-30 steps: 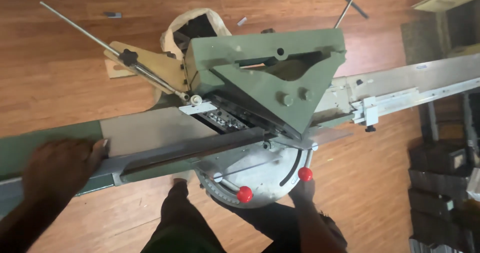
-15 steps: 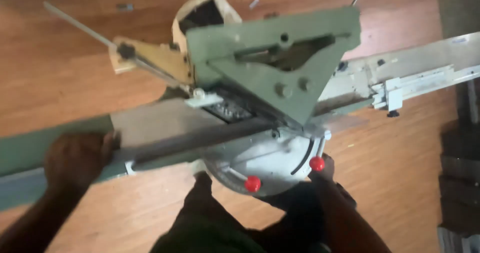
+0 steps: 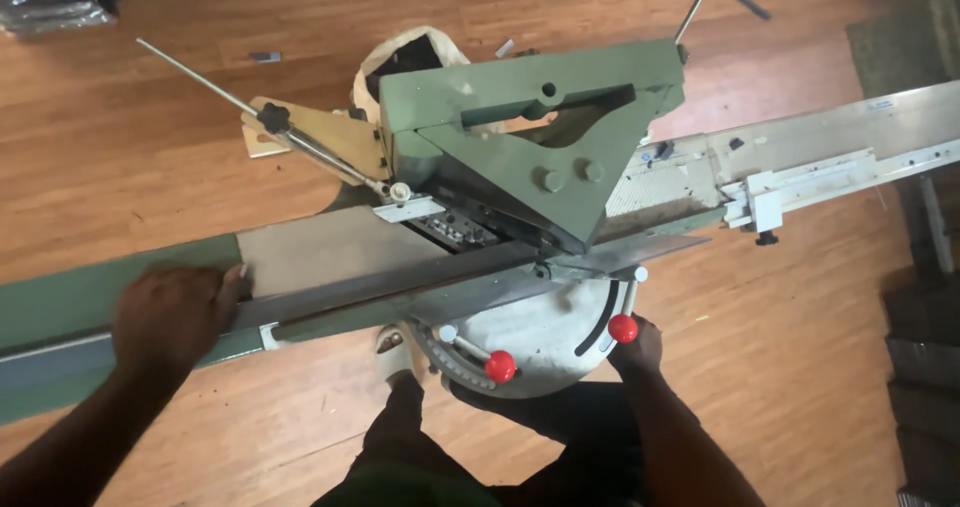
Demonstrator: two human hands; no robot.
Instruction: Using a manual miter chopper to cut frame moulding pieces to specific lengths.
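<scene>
Lower left of the frame: left hand [image 3: 170, 319] flat, fingers spread, pressing on a long grey metal strip [image 3: 400, 287] lying across the green saw table [image 3: 60, 307]. Lower centre-right: right hand [image 3: 636, 347] closed around a red-knobbed lever [image 3: 623, 328]. Centre: green mitre saw head [image 3: 530, 137]; second red knob [image 3: 500, 366] beside it.

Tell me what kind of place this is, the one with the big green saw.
Probably a workshop for cutting long metal or framing stock. A green mitre saw with a round angle table sits between long feed tables; the left hand presses a long grey metal strip, and the right hand is at a red-knobbed lever.
</scene>
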